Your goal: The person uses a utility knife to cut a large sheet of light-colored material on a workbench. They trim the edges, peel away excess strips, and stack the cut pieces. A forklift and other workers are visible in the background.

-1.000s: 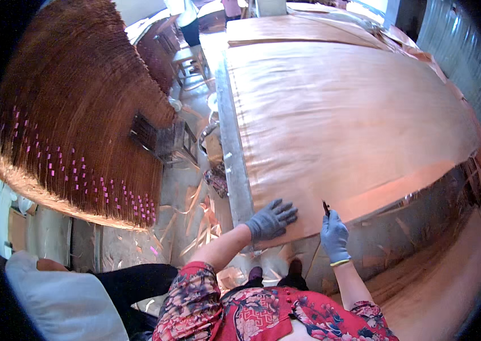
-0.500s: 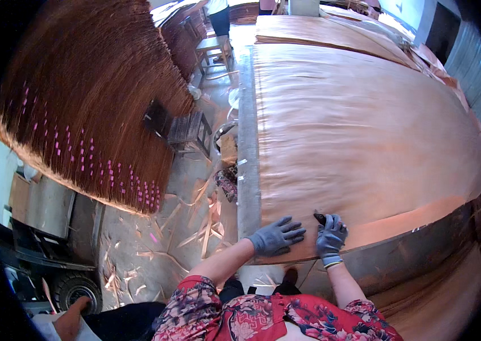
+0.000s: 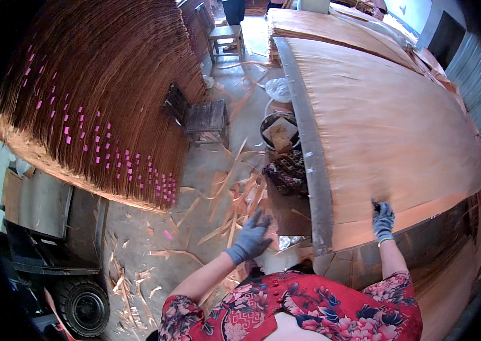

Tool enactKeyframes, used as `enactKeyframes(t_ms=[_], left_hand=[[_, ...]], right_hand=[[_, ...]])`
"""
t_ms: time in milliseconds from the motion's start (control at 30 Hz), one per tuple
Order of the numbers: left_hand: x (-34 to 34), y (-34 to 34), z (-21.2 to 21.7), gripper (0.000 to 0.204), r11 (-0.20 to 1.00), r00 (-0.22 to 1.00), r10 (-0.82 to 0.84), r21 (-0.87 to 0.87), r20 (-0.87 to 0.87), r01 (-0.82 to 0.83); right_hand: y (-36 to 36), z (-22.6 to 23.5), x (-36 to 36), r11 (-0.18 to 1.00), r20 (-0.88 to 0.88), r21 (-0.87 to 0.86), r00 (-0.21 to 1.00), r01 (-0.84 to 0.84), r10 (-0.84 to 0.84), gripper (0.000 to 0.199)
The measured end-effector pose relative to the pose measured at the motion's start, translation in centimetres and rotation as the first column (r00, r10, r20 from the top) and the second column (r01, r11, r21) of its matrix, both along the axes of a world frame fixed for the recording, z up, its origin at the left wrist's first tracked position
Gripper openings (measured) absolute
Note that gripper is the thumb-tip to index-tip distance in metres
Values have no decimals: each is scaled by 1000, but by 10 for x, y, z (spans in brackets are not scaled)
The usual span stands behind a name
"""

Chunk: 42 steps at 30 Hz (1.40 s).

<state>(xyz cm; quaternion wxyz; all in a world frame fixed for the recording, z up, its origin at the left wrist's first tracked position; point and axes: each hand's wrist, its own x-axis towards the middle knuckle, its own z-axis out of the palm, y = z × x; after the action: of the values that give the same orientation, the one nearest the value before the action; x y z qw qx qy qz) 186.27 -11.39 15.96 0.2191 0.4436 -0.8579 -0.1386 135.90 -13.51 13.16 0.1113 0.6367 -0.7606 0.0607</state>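
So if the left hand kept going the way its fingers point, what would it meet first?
Probably the dark pile of scraps beside the table edge, just beyond the left hand; depth is unclear, and its height above the wood slivers on the floor is uncertain.

We see the veneer sheet lying on the table at right, the veneer stack at left, a stool and scraps between them.

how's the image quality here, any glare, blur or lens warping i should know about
Head view: strong fisheye, so the veneer sheet and its table edge bow outward, with black corners around the circle. Daylight washes out the far top right. The left hand looks slightly soft; the right hand and the stacked veneer pile read sharp.
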Motion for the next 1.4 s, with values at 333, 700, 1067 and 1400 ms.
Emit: enactKeyframes(t_ms=[333,700,1067,1400], left_hand=[[142,-15,-58,76,859,932,187,408,312,-309],[330,27,-162,62,481,789,49,677,613,-557],[378,-176,-164,62,71,799,116,797,590,-599],[434,-522,-136,63,427,851,135,746,507,-512]], right_hand=[[-3,0,-3,982,-28,128,991,137,-134,36],[-1,1,0,957,67,221,976,187,-206,48],[-184,59,85,898,492,-47,793,437,-360,42],[-451,70,278,982,289,37,938,187,-189,34]])
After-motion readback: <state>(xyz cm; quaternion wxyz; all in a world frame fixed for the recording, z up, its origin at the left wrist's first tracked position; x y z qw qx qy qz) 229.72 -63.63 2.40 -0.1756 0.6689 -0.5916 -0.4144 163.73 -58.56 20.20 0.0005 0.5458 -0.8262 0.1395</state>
